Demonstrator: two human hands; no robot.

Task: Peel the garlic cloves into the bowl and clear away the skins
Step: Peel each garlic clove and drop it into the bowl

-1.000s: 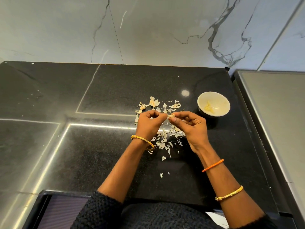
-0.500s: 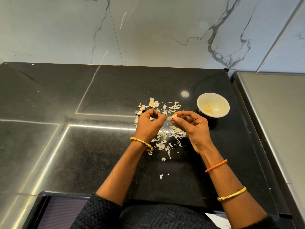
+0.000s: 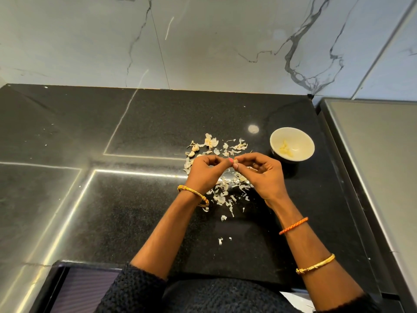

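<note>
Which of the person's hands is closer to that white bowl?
Right. The right hand is just beside the bowl, toward the person; the left hand is further away, beyond the right.

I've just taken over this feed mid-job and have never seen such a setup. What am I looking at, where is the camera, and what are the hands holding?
No machine here: a person works with bare hands, filmed by one wide-angle camera worn on the head, looking down. On the black polished stone counter lie scattered papery garlic skins and a few unpeeled garlic cloves. To the right stands a small cream round bowl holding peeled pale garlic pieces. The left hand and right hand meet above the skins; their fingers pinch a small pale garlic clove, apparently peeling it.
</note>
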